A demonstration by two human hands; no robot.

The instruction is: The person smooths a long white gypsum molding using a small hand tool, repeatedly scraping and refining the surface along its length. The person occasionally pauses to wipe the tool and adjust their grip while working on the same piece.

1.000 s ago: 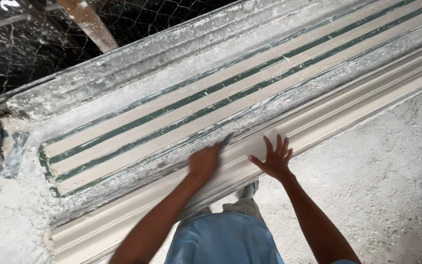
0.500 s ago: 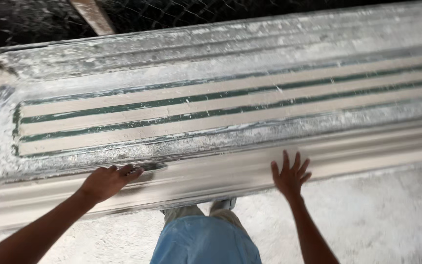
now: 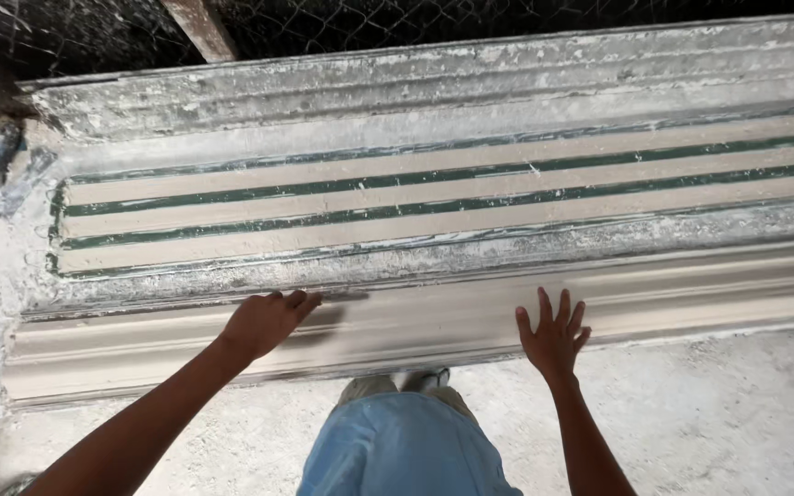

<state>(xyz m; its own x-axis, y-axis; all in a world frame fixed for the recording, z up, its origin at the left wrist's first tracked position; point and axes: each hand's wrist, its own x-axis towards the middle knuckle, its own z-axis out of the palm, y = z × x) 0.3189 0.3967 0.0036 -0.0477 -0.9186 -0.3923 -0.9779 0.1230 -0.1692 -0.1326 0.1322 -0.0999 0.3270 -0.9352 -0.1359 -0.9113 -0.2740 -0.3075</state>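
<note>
Head view only. Left hand point(image 3: 264, 321) lies palm-down on the long pale moulded strip point(image 3: 415, 321) that runs along the near edge of the worktop point(image 3: 507, 78); fingers point(image 3: 303, 299) are loosely curled, released, touching the strip's upper ridge and grasping nothing. Right hand point(image 3: 553, 338) rests flat on the same strip, well apart from the left, fingers point(image 3: 544, 306) spread wide and straight, likewise holding nothing. Strip surface is smooth, stepped in profile, off-white, and extends past the right frame edge; its left end stops short of the worktop's left end. Beyond the strip, a wider mould bed point(image 3: 434, 207) lies parallel: pale bands alternating with narrow dark green lines, bordered by crusted white residue. Farther back, a ribbed, plaster-caked ledge, then chain-link mesh point(image 3: 415, 23) and a slanted wooden post point(image 3: 199, 28). Person's blue garment point(image 3: 406, 450) and a shoe tip point(image 3: 415, 378) show below, between the forearms. Ground point(image 3: 719, 413) is dusty, pale, gritty. Clutter at far left is too blurred to identify.
</note>
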